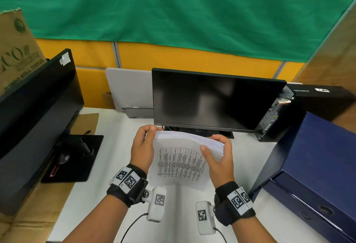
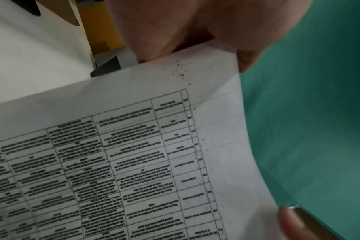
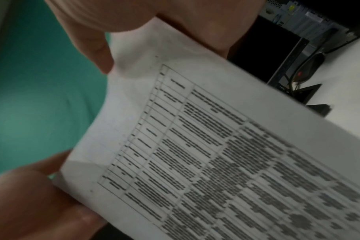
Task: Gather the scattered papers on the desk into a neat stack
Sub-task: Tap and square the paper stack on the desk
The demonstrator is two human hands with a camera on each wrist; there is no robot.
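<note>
Above the white desk [image 1: 107, 165], left hand [image 1: 142, 149] and right hand [image 1: 219, 158] each grip the paper stack [image 1: 179, 161] upright, fingers curled round its sides.

Low in the head view, both forearms are bare, each wrapped at the wrist by a black fabric band [image 1: 128, 191] carrying white blocks printed with black-and-white square code markers. A small white camera pod [image 1: 156, 204] juts from the inner side of the left band on a metal joint, another [image 1: 204, 217] from the right band [image 1: 234, 203], each with a code marker. A thin black cable [image 1: 133, 225] trails from each pod toward the bottom edge.
</note>
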